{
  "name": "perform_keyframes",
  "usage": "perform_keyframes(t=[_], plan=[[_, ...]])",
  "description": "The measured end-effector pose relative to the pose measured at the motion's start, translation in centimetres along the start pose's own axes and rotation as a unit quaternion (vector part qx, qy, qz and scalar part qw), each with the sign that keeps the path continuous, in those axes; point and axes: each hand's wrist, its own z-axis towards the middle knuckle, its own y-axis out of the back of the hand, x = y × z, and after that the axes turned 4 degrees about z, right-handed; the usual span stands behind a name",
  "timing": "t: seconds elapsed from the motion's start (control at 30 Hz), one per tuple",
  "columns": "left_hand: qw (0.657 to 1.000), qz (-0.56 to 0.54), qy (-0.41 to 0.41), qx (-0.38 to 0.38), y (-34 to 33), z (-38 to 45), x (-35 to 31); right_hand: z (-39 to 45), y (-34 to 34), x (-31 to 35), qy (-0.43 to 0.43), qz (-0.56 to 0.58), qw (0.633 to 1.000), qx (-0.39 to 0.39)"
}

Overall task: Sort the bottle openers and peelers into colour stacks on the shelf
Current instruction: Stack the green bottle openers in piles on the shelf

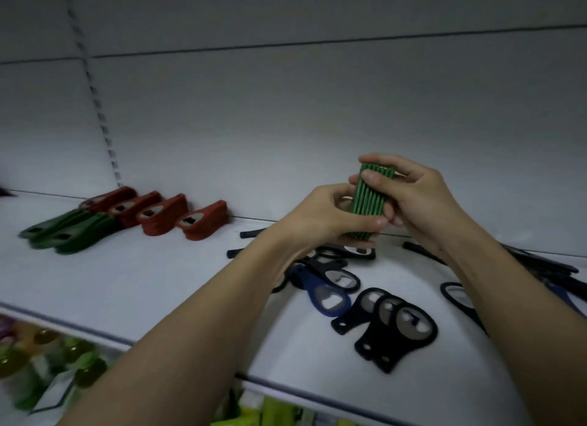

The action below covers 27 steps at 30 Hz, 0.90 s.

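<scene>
- Right of centre, above the shelf, both hands clamp a green stack (edge-on).
- Left hand fingers curl round its lower left side.
- Right hand fingers wrap its top and right side.

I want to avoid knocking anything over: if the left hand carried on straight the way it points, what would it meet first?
Probably only the white back panel of the shelf. The left hand points up and away, gripping the green ribbed stack with the right hand; depth is unclear.
</scene>
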Motion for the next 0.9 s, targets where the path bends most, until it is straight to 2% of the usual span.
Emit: perform_keyframes(t=[0.07, 0.17, 0.3, 0.37, 0.47, 0.57, 0.6, 0.73, 0.9], plan=[[1.000, 0.025, 0.007, -0.012, 1.6, -2.4, -1.1, -0.5, -1.9, 0.4, 0.000, 0.026, 0.999, 0.024], [0.984, 0.170, 0.028, -0.041, 5.7, -7.1, -2.5, -1.6, -6.4, 1.0, -0.018, 0.049, 0.996, 0.079], [0.937, 0.312, 0.116, -0.108, 13.0, -13.8, -1.9, -1.4, -13.8, 0.7, -0.104, -0.007, 0.990, 0.094], [0.907, 0.362, 0.162, -0.143, 16.4, -16.6, -1.0, -1.5, -17.1, 0.0, -0.087, -0.113, 0.981, 0.134], [0.852, 0.427, 0.233, -0.194, 19.9, -19.2, 0.6, -2.8, -21.6, -2.6, -0.060, -0.264, 0.926, 0.262], [0.795, 0.501, 0.279, -0.198, 21.6, -19.6, 1.7, -4.0, -24.0, -5.3, -0.034, -0.393, 0.861, 0.321], [0.782, 0.517, 0.287, -0.198, 21.8, -19.4, 1.9, -4.1, -24.3, -5.8, -0.026, -0.414, 0.853, 0.318], [0.743, 0.557, 0.309, -0.206, 22.5, -17.7, 2.7, -4.3, -24.3, -6.4, -0.034, -0.395, 0.872, 0.288], [0.722, 0.561, 0.343, -0.215, 24.0, -15.3, 3.0, -4.2, -24.1, -6.6, -0.021, -0.383, 0.881, 0.277]])
